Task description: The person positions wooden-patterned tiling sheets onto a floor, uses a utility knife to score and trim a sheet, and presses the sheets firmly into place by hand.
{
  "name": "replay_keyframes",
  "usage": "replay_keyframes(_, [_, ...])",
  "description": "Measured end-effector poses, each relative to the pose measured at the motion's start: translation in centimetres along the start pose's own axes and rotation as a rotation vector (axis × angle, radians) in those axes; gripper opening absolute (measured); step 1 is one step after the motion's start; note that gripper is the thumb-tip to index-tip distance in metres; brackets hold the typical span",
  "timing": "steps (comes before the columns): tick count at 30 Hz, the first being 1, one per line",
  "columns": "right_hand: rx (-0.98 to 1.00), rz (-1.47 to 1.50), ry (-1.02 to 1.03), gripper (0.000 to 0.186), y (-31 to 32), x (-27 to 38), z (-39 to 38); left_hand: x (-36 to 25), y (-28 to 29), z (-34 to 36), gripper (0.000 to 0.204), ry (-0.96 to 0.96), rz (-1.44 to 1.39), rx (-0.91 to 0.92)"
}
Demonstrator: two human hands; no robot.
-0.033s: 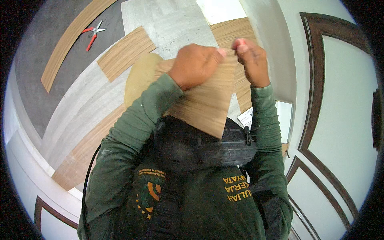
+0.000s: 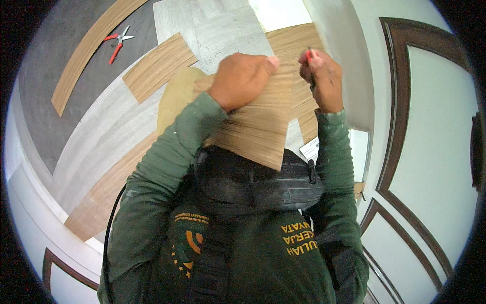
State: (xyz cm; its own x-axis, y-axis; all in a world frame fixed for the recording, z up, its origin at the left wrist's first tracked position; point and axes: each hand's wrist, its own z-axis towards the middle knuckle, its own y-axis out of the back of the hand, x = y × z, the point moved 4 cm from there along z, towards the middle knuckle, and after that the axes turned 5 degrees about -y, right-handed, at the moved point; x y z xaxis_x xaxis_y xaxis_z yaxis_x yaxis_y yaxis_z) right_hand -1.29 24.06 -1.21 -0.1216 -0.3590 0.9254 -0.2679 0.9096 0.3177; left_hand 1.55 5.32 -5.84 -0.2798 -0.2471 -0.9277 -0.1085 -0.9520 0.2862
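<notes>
My left hand [image 2: 240,81] is closed on a piece of wood-look flooring plank [image 2: 255,139], thumb along its upper right part. The plank is tilted in front of my body, its pointed lower corner over a black bag [image 2: 258,185] at my waist. Just right of the plank's edge, my right hand [image 2: 326,81] is closed round a slim red and black tool [image 2: 309,54]. Its shape suggests a cutter knife, but fingers hide most of it. The right hand and the plank look apart.
Red-handled snips [image 2: 119,44] lie on dark floor at the far left, beside a long wood-look strip [image 2: 83,55]. Grey planks [image 2: 212,28] and another wood-look piece [image 2: 159,66] cover the middle floor. A panelled white door [image 2: 435,111] stands at the right.
My right hand has moved slightly right and down, away from the plank edge, and more of the red and black tool shows. The left hand and plank have shifted slightly left.
</notes>
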Motion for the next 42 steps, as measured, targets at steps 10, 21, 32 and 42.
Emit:
replay_keyframes(10, [0.158,-0.121,0.051,0.031,-0.5,1.0,-3.7,0.0,1.0,0.8,0.041,0.085,0.170,0.009])
replay_keyframes(21, [0.209,-0.174,0.119,0.027,-1.1,0.8,-2.2,0.1,0.3,0.9,0.043,0.086,0.124,0.002])
replay_keyframes(32, [0.184,-0.228,0.125,0.023,-1.3,1.1,-1.3,0.4,0.3,0.8,0.047,0.076,0.092,-0.005])
replay_keyframes(42, [0.142,-0.249,0.183,0.024,-1.8,-0.2,0.0,1.0,-0.1,0.7,0.043,-0.063,0.103,-0.065])
